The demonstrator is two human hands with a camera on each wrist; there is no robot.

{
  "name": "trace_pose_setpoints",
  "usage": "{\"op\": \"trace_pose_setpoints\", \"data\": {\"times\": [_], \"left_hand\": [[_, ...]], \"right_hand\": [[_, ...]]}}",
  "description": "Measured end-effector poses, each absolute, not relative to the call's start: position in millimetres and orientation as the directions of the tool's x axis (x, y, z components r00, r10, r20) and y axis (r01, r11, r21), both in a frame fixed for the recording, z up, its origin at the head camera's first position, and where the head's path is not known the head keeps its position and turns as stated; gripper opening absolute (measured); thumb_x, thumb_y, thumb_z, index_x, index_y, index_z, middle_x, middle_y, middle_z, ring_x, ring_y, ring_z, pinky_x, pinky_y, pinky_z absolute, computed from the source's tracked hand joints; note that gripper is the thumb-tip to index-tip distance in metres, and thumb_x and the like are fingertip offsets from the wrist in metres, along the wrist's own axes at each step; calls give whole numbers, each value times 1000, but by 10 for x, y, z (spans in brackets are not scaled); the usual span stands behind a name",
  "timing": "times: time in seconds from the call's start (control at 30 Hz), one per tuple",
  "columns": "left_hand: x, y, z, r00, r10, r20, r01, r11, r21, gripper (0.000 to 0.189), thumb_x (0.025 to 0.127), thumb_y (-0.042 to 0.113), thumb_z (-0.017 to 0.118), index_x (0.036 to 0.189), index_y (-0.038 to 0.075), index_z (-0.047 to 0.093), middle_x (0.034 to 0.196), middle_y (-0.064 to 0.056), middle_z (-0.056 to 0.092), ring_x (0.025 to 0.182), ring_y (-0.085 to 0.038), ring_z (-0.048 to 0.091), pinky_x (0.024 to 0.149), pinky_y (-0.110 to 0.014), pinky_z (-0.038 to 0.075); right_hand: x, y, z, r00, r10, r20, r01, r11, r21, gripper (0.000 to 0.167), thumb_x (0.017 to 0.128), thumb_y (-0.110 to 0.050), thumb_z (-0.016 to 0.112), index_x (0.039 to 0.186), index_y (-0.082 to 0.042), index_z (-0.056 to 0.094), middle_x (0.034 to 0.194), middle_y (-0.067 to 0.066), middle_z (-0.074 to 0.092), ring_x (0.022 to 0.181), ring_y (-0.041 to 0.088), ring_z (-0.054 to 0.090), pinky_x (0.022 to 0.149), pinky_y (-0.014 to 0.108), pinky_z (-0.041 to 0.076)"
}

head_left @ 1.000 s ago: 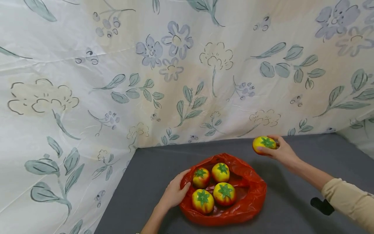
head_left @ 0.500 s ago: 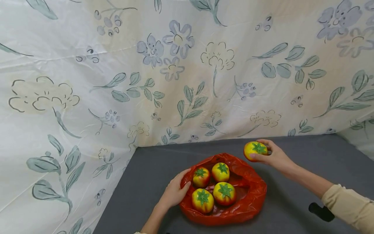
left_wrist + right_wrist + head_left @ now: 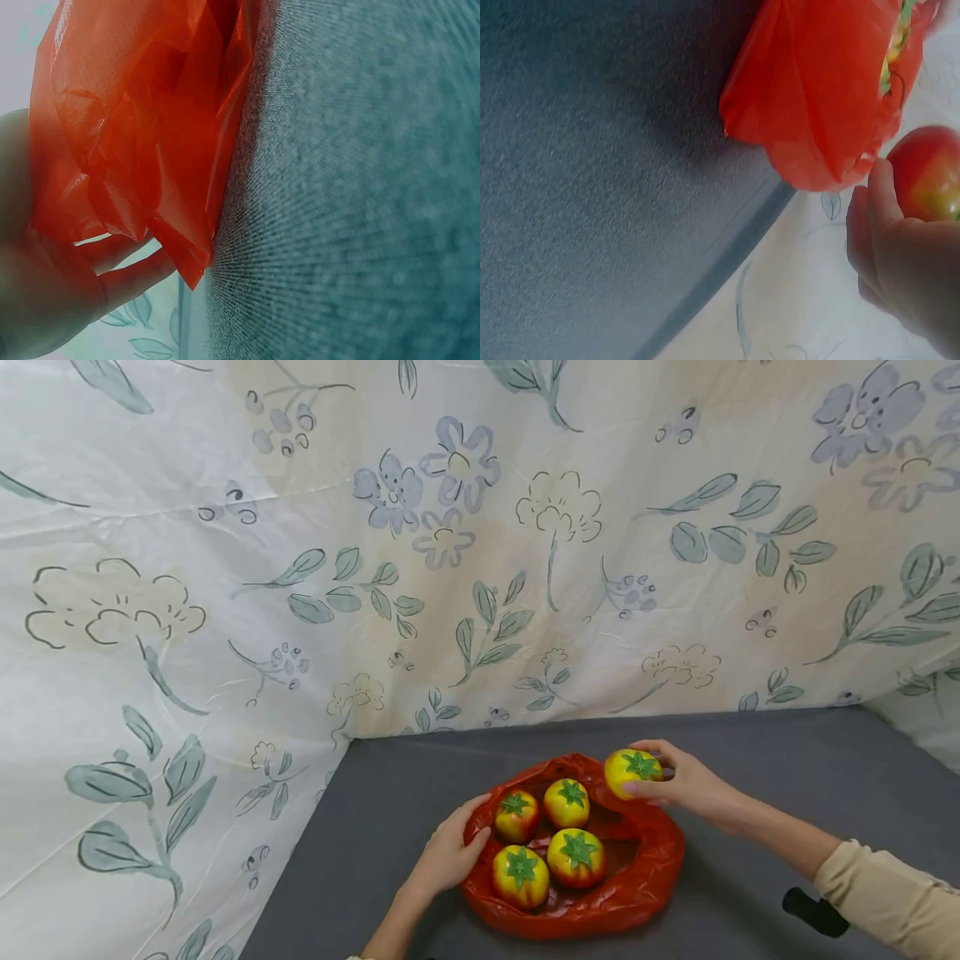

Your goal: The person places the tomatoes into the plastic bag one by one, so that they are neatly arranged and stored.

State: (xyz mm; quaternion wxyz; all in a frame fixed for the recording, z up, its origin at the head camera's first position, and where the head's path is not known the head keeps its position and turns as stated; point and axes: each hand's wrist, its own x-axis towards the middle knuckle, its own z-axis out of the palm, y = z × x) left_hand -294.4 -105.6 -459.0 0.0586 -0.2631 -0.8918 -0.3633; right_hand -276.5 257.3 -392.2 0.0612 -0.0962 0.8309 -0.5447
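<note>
An opened red plastic bag point(image 3: 656, 852) sits on the dark grey table. Several yellow-and-red tomatoes point(image 3: 577, 857) with green star-shaped tops lie inside it. My left hand point(image 3: 448, 852) holds the bag's left rim, thumb over the inner side and fingers outside; the left wrist view shows the red plastic point(image 3: 142, 127) between them. Over the bag's back right rim, my right hand point(image 3: 686, 783) grips another tomato point(image 3: 628, 772) between thumb and fingers. In the right wrist view this tomato point(image 3: 930, 176) is apart from the bag point(image 3: 817, 97).
A black object point(image 3: 815, 912) shows beside the right sleeve point(image 3: 885, 893). A floral cloth point(image 3: 480, 568) hangs behind the table point(image 3: 420, 760) and along its left side.
My right hand has carried its tomato left and down, from the right of the bag to above its back right rim. The left hand and the bag have stayed in place.
</note>
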Motion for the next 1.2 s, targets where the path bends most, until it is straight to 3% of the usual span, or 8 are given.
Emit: {"op": "trace_pose_setpoints", "data": {"times": [0.37,1.2], "left_hand": [[-2941,-1059,-4617,-854,436,285,512,603,611,48,95,19,58,141,14,45,135,-10,51,119,-30,52,90,-49,47],[-2945,-1049,-4605,-849,434,303,524,609,596,48,95,16,58,141,12,45,135,-9,51,119,-28,52,91,-48,46]], "right_hand": [[-2823,2447,-4043,-937,-349,-4,-167,459,-873,71,82,-30,76,137,-3,38,121,16,49,101,27,52,80,36,49],[-2877,2372,-4146,-915,-402,-11,-204,487,-849,73,84,-31,73,137,3,36,118,13,53,102,25,53,84,38,49]]}}
